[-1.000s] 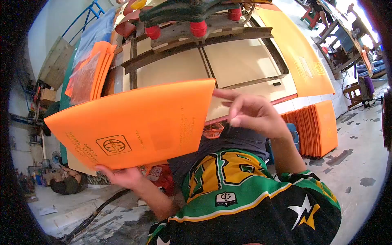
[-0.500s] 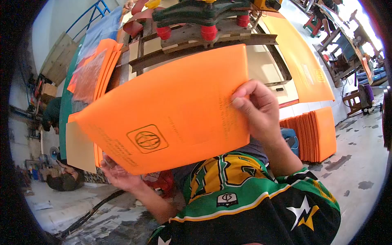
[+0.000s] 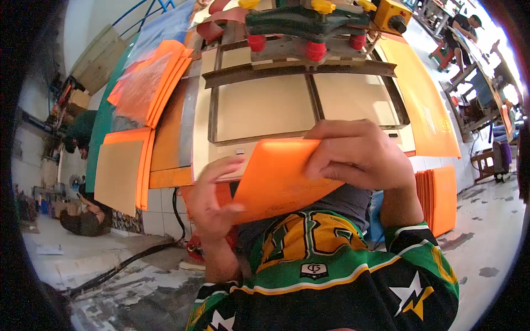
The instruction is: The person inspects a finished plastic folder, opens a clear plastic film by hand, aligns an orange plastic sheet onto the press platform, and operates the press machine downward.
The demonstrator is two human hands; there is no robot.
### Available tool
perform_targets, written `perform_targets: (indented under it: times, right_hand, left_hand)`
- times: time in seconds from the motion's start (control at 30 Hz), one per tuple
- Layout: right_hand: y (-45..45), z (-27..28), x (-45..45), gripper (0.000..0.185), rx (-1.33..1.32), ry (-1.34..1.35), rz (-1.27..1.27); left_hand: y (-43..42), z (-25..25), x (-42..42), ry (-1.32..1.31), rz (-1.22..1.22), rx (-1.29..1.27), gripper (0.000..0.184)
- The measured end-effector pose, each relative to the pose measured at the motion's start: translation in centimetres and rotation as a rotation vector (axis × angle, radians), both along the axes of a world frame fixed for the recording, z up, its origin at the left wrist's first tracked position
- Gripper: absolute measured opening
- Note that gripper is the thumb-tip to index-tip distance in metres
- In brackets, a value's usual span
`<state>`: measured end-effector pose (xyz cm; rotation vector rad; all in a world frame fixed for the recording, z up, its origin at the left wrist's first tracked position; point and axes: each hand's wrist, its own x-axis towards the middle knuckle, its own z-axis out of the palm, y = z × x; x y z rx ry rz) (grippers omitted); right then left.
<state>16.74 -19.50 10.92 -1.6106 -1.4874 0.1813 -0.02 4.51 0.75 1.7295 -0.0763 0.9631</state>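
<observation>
An orange folder (image 3: 276, 174) is held up at the centre of the frame, tilted, between the two hands and just above the wearer's green, black and yellow jersey (image 3: 331, 270). The right hand (image 3: 361, 157) lies over its right end, pinching it between the thumb and the fingers, with the knuckles toward the top of the frame. The left hand (image 3: 214, 199) stands at the folder's left edge, its thumb and fingers spread apart and curved around that side; the thumb tip is beside the lower left corner, and whether it presses on the folder I cannot tell. Beyond the hands, a tabletop (image 3: 168, 151) fills the upper middle of the frame, with cream panels (image 3: 262, 107) inside a dark metal frame (image 3: 298, 75) and a green fixture (image 3: 309, 23) with red knobs (image 3: 316, 51) above them. On the left of the frame, a pile of orange folders (image 3: 176, 66) lies partly under clear plastic (image 3: 141, 91), and nearer the bottom a tan sheet (image 3: 118, 174) rests on more orange pieces (image 3: 146, 165). A large orange sheet (image 3: 414, 83) covers the right side, and an upright orange stack (image 3: 439, 201) stands below it, near the right forearm.
</observation>
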Motion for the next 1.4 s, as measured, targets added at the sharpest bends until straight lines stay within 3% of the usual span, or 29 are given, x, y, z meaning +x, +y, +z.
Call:
perform_targets:
  times: [0.07, 0.23, 0.33, 0.43, 0.6, 0.67, 0.93, 1.1, 1.23, 1.3, 1.4]
  right_hand:
    - [0.7, 0.1, -0.3, 0.01, -0.05, -0.099, 0.077]
    - [1.6, -0.4, -0.2, 0.011, -0.115, -0.086, 0.14]
    - [2.1, -0.8, 0.0, 0.009, 0.202, 0.061, 0.202]
    - [2.4, -0.5, -1.7, 0.008, 0.343, 0.416, -0.053]
    - [4.0, -0.6, -3.2, 0.012, 0.296, 0.294, -0.083]
    - [4.3, -0.8, -3.4, 0.01, 0.291, 0.156, -0.055]
    - [4.2, -1.2, -3.5, 0.01, 0.298, 0.199, -0.069]
    - [4.2, -1.3, -3.1, 0.012, 0.263, 0.059, -0.003]
    - [3.9, -1.5, -3.6, 0.011, 0.273, 0.212, -0.046]
    - [4.0, -1.5, -3.9, 0.011, 0.331, 0.412, -0.149]
    - [3.7, -1.4, -3.7, 0.011, 0.258, 0.33, -0.108]
  left_hand:
    - [-1.4, 1.1, 0.6, 0.197, -0.227, -0.034, 0.057]
    - [-2.1, 0.9, -0.1, 0.32, -0.218, 0.084, 0.043]
    - [-2.6, 0.2, -0.6, 0.306, -0.172, 0.039, 0.036]
    - [-2.5, 0.1, -0.9, 0.296, -0.167, 0.034, 0.034]
    - [-2.7, -0.1, -0.6, 0.275, -0.209, 0.022, 0.036]
    - [-2.4, 0.3, -0.5, 0.283, -0.206, 0.138, 0.039]
    - [-2.4, 0.4, -0.5, 0.291, -0.218, 0.168, 0.04]
    - [-2.1, 0.1, -0.7, 0.344, -0.258, 0.227, 0.039]
    - [-2.4, 0.5, -0.4, 0.338, -0.248, 0.252, 0.038]
    - [-2.6, 0.6, -0.3, 0.316, -0.232, 0.261, 0.037]
    - [-2.5, 0.5, -0.4, 0.308, -0.237, 0.277, 0.037]
